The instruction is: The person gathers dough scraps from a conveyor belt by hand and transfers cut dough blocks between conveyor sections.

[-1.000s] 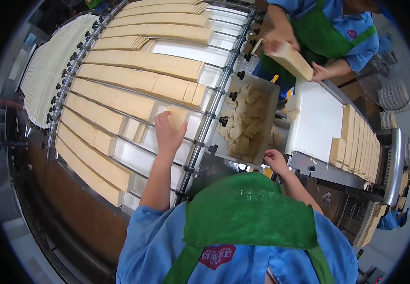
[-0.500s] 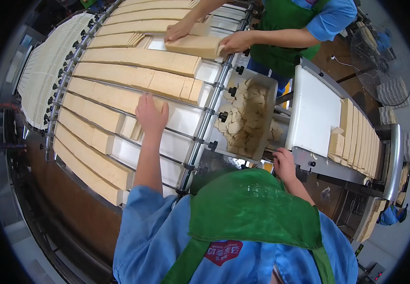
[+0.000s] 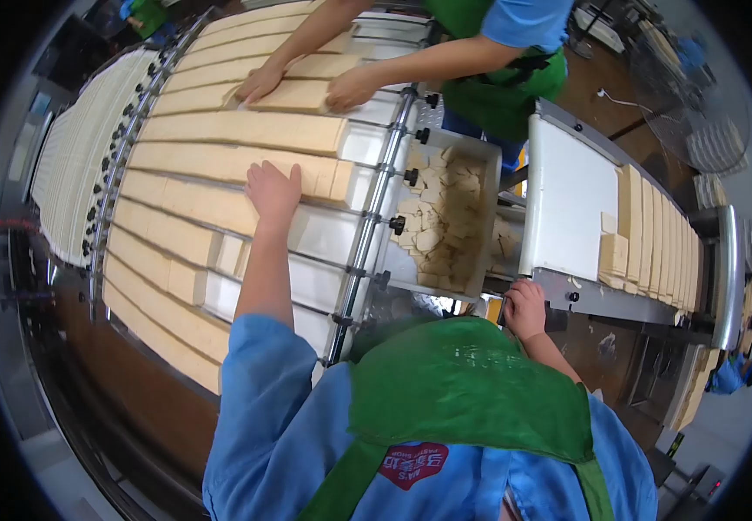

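Long rows of pale sliced blocks (image 3: 220,165) lie in lanes on the white conveyor (image 3: 315,239), divided by thin metal rods. My left hand (image 3: 273,189) rests with fingers spread on the end part of one row, near its cut pieces. My right hand (image 3: 524,306) is at the near left corner of the second white belt (image 3: 567,200), its fingers curled at the edge; what they hold, if anything, is hidden. Small pale pieces (image 3: 222,252) stand at the end of a nearer lane.
Across the conveyor, a co-worker's two hands (image 3: 352,89) hold a block in its lane. A bin (image 3: 491,187) of flat scraps stands between the belts. Stacked slices (image 3: 645,234) lie on the right belt. Black knobs (image 3: 398,226) line the metal rail.
My left hand has moved slightly up, onto the neighbouring row. The co-worker's hands have shifted left and a block now lies flat in its lane. My right hand has barely moved.
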Demonstrator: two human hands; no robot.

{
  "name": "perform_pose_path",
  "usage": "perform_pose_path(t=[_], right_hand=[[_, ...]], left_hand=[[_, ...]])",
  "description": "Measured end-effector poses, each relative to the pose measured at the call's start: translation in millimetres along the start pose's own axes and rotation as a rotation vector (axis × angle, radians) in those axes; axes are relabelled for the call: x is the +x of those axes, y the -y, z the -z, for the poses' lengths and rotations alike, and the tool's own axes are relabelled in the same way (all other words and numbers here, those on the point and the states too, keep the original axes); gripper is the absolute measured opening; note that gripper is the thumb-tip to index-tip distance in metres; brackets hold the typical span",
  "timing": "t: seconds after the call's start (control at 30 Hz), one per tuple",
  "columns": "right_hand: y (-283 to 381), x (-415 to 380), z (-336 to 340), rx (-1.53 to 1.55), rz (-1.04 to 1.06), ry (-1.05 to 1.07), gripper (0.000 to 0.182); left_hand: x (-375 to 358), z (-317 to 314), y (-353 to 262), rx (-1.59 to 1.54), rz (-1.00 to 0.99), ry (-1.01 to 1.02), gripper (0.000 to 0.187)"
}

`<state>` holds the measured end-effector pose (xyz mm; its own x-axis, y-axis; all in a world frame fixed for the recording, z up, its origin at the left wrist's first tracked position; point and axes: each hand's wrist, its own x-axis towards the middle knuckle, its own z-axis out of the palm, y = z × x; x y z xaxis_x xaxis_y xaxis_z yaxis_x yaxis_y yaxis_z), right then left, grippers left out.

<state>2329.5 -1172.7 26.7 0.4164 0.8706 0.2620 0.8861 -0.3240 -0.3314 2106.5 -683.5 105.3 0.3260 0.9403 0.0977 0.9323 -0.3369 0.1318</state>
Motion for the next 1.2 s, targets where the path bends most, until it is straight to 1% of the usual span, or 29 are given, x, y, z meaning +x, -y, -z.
perform_pose_path(t=[0.07, 0.1, 0.13, 0.2, 0.23, 0.27, 0.33, 0.43, 0.47, 0.57, 0.6, 0.63, 0.7, 0.73, 0.77, 0.8, 0.83, 0.87, 0.9, 0.97, 1.03, 1.07, 1.1, 1.17, 1.2], right_hand=[[3, 3, -3, 0.002, -0.012, -0.031, 0.011], [2, 2, -4, -0.006, -0.027, 0.001, 0.014], [3, 4, -1, -0.004, -0.053, 0.07, 0.016], [0, 0, -9, -0.016, -0.049, 0.059, 0.016], [1, 2, -9, 0.024, -0.031, 0.016, 0.014], [2, 2, -7, 0.031, -0.045, 0.04, 0.012], [2, 0, -9, 0.049, -0.06, 0.038, 0.012], [0, 3, -9, 0.148, -0.051, 0.001, 0.012], [1, 1, -9, 0.201, -0.054, -0.012, 0.012], [-6, -5, -6, 0.439, -0.127, -0.138, 0.012], [-11, -6, 2, 0.521, -0.188, -0.192, 0.016], [-22, -10, 6, 0.554, -0.31, -0.289, 0.017], [-49, -19, 15, 0.611, -0.551, -0.48, 0.018], [-70, -24, 21, 0.77, -0.744, -0.513, 0.022], [-103, -39, 9, 0.813, -0.905, -0.593, 0.025], [-134, -48, 11, 0.991, -1.088, -0.704, 0.03], [-158, -51, 28, 1.114, -1.321, -0.851, 0.032], [-179, -55, 46, 1.058, -1.42, -0.969, 0.035], [-204, -60, 56, 0.973, -1.466, -0.998, 0.035], [-238, -62, 77, 1.002, -1.469, -0.966, 0.045], [-257, -57, 85, 1.061, -1.437, -0.769, 0.051], [-265, -52, 87, 1.093, -1.413, -0.672, 0.055], [-272, -50, 81, 1.121, -1.365, -0.661, 0.061], [-276, -50, 72, 1.093, -1.315, -0.584, 0.063], [-277, -54, 66, 1.018, -1.281, -0.514, 0.064]], left_hand=[[-13, 2, -23, -0.113, -0.196, -0.19, 0.066], [-25, -3, -39, -0.183, -0.31, -0.266, 0.064], [-32, -8, -48, -0.195, -0.4, -0.294, 0.06], [-43, -2, -58, -0.142, -0.425, -0.181, 0.062], [-34, -20, -43, -0.158, -0.439, -0.219, 0.063], [-33, -31, -36, -0.123, -0.411, -0.256, 0.06], [-40, -9, -52, -0.074, -0.353, -0.124, 0.057], [-39, -16, -65, -0.082, -0.469, -0.266, 0.052], [-42, -15, -77, -0.197, -0.505, -0.242, 0.046], [-63, -17, -127, -0.368, -0.659, -0.161, 0.037], [-71, -16, -144, -0.387, -0.711, -0.103, 0.028], [-84, -16, -163, -0.425, -0.735, -0.102, 0.023], [-97, -24, -190, -0.453, -0.792, -0.031, 0.02], [-103, -30, -205, -0.472, -0.791, 0.011, 0.018], [-110, -35, -219, -0.491, -0.787, 0.051, 0.017], [-115, -42, -234, -0.507, -0.78, 0.092, 0.016], [-121, -48, -251, -0.553, -0.799, 0.091, 0.013], [-125, -54, -270, -0.547, -0.817, 0.125, 0.013], [-129, -57, -291, -0.543, -0.834, 0.155, 0.013], [-142, -62, -337, -0.56, -0.843, 0.202, 0.015], [-156, -67, -387, -0.523, -0.852, 0.235, 0.015], [-160, -71, -411, -0.539, -0.874, 0.295, 0.016], [-164, -78, -435, -0.552, -0.898, 0.352, 0.017], [-166, -93, -482, -0.543, -0.957, 0.414, 0.018], [-166, -103, -505, -0.526, -0.991, 0.421, 0.02]])
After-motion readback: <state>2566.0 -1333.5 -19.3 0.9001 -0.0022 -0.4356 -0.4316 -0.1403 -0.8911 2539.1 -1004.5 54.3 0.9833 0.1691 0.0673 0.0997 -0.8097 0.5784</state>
